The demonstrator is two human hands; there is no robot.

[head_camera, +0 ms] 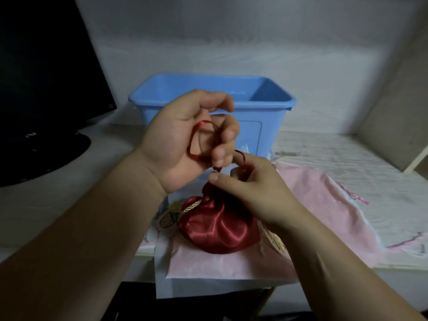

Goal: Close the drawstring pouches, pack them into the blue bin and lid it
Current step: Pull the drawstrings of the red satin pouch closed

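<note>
- Head view looks down on a white table (69, 205) that runs up to a pale, bare wall (231, 31); the light is dim and bluish.
- At far left a dark monitor (46, 77) stands on its round black base, on the same surface.
- At far right a beige board (398, 126) leans or stands at an angle, its lower edge on the table.
- Behind the hands, near the wall, sits the blue bin (266, 126), open at the top; what lies inside cannot be told from here.
- A pink pouch (324, 205) lies flat on the table to the right, with thin pink strings trailing from it.
- At the near edge a red pouch (220, 228) rests on another flat pink cloth piece (220, 265), in front of the bin and well apart from it.
- This red pouch is shiny satin, rounded and full, its mouth gathered into tight folds; a twisted gold cord (192, 207) crosses its upper left side.
- Beside it on the left peeks a pale item with a strawberry print (165, 220).
- Left hand (176, 144), raised above the pouch, has curled fingers holding a loop of red drawstring (193, 140).
- Right hand (254, 191) pinches the gathered neck of the red pouch, with thumb and fingers closed on the cord there.
</note>
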